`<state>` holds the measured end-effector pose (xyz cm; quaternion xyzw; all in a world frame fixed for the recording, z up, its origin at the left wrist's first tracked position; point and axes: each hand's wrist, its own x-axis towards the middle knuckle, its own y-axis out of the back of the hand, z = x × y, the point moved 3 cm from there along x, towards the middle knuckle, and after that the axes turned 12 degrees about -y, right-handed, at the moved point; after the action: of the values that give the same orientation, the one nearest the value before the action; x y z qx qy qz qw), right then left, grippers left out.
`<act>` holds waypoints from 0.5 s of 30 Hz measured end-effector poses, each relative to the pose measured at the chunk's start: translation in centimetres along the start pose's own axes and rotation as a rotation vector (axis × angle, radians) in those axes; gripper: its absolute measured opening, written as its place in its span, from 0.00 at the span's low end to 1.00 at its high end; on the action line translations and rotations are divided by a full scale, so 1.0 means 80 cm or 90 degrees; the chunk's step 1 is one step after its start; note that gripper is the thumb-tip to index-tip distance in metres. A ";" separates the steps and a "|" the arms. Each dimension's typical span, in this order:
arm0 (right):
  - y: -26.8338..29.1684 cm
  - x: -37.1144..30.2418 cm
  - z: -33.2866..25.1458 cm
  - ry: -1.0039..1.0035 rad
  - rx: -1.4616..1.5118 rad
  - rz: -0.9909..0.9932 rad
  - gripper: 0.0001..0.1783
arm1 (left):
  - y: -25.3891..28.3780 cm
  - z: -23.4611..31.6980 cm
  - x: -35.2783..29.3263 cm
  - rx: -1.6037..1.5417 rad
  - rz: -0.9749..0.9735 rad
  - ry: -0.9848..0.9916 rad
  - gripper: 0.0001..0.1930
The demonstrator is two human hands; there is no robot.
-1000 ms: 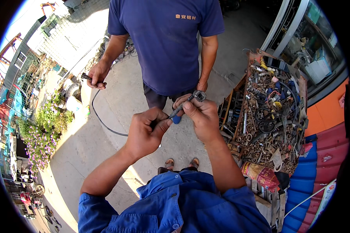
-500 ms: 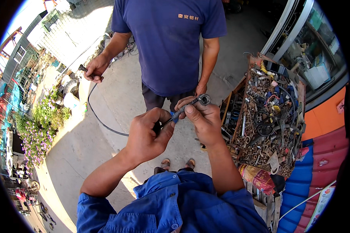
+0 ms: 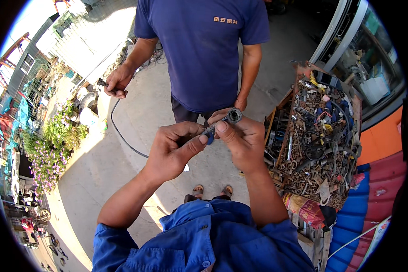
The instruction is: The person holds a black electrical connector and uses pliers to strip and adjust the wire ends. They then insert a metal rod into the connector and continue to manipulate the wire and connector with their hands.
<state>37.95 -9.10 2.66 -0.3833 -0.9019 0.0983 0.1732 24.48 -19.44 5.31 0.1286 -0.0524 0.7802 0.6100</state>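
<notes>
In front of my chest, my right hand (image 3: pixel 244 143) pinches a dark cable connector (image 3: pixel 234 116) between thumb and fingers. The connector's round, hollow end is turned up toward me. My left hand (image 3: pixel 167 152) is closed on the ribbed sleeve (image 3: pixel 209 131) just behind the connector, with the thumb laid along it. A small blue piece (image 3: pixel 210 138) shows between the two hands; I cannot make out what it is. A dark cable (image 3: pixel 121 142) runs from behind my left hand to a co-worker's hand (image 3: pixel 118 83), which holds a black end piece (image 3: pixel 102 83).
The co-worker in a dark blue shirt (image 3: pixel 201 59) stands facing me, close beyond my hands. At right, a bench (image 3: pixel 284 156) is heaped with bolts, nuts and loose metal parts. Flowering plants (image 3: pixel 54 149) edge the concrete floor (image 3: pixel 95 195) at left. A glazed door (image 3: pixel 344 41) stands behind the bench.
My left hand has slid closer to the connector, its thumb now on the ribbed sleeve. The connector's hollow end has turned more toward me. The whole view has shifted slightly.
</notes>
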 end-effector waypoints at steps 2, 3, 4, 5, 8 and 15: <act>0.001 0.001 -0.002 0.010 0.016 -0.004 0.07 | 0.001 0.001 0.001 -0.030 -0.006 0.013 0.09; 0.000 0.002 -0.002 0.011 0.013 -0.013 0.07 | 0.002 0.001 0.001 -0.045 -0.008 0.020 0.09; 0.000 0.002 -0.003 0.013 0.009 -0.023 0.07 | 0.001 0.001 0.001 -0.068 -0.002 0.022 0.09; -0.001 0.002 -0.003 0.014 0.004 -0.032 0.07 | -0.002 0.002 0.001 -0.091 0.005 0.024 0.09; -0.005 0.001 -0.007 0.017 0.048 -0.061 0.06 | 0.001 -0.002 0.000 -0.133 -0.010 0.058 0.09; -0.005 0.000 -0.004 0.023 0.018 -0.067 0.06 | -0.001 -0.009 -0.001 -0.163 0.005 0.023 0.09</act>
<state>37.80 -9.32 3.09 -0.3344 -0.9162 0.0947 0.1993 24.47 -19.28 4.58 0.0353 -0.1407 0.7716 0.6194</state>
